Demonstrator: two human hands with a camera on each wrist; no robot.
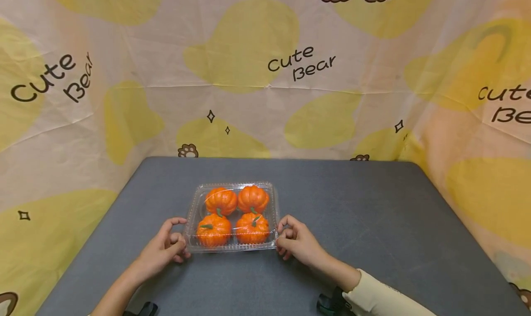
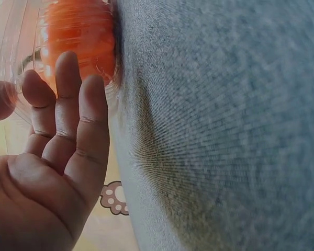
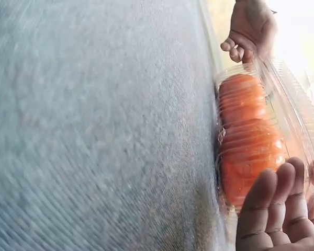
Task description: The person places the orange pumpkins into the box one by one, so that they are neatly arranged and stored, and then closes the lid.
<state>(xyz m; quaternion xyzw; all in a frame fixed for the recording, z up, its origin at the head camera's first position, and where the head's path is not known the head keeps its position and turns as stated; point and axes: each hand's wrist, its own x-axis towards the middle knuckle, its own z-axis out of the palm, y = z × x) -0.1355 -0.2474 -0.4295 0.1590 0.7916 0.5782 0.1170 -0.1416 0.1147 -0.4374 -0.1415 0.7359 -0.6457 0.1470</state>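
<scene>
A clear plastic clamshell box [image 1: 232, 248] sits on the grey table, its ribbed walls and see-through lid enclosing several small orange pumpkins [image 1: 221, 200] with green stems. At the box's left side, my left hand [image 1: 166, 247] holds the rim between thumb and forefinger. Its other fingers [image 2: 68, 99] reach along the wall below the rim in the left wrist view. My right hand [image 1: 300, 242] grips the rim on the opposite side. In the right wrist view its fingers [image 3: 261, 198] lie up against the wall, beside a pumpkin [image 3: 251, 157].
The grey cloth-covered table [image 1: 373, 214] extends around the box, with rounded far corners. Behind and beside it hangs a cream and yellow curtain [image 1: 249, 44] printed with "Cute Bear". Black straps [image 1: 332, 302] are on the wrists, and a pale sleeve [image 1: 381, 293] covers the right forearm.
</scene>
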